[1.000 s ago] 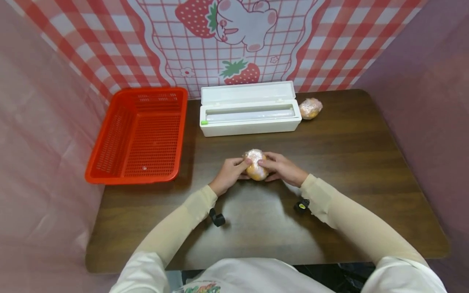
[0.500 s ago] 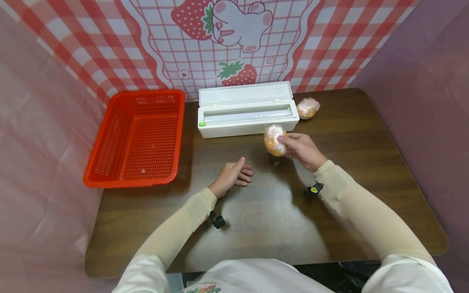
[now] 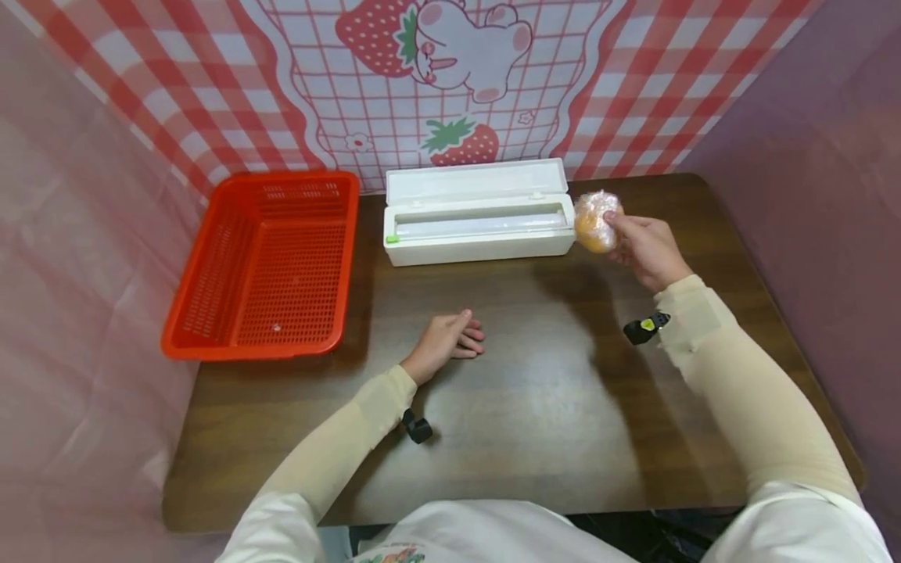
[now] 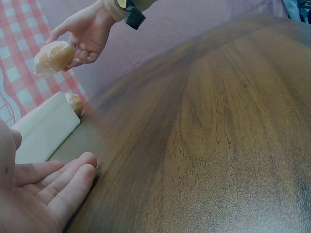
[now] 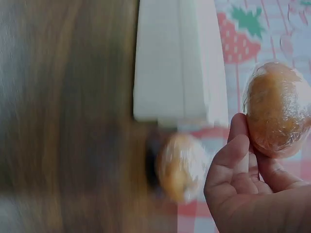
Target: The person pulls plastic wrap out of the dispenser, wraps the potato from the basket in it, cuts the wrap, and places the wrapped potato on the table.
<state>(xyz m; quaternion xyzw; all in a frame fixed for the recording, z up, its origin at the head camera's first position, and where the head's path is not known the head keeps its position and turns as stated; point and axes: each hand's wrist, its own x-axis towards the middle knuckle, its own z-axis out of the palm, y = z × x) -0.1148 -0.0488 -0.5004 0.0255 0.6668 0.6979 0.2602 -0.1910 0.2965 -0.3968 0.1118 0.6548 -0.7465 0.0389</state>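
right hand grips wrapped orange (aloft) | second wrapped orange, seemingly below | left hand relaxed on table

A dark wood-grain table with a soft sheen is shown, together with a perforated red plastic basket, a smooth white plastic box and a film-wrapped glossy bun.

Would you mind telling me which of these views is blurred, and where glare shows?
Right wrist view: motion-smeared, the table and the second wrapped orange soft, the held wrapped orange sharper. Head view: sharp, with a pale sheen on the wood near the left hand. Left wrist view: mostly crisp.
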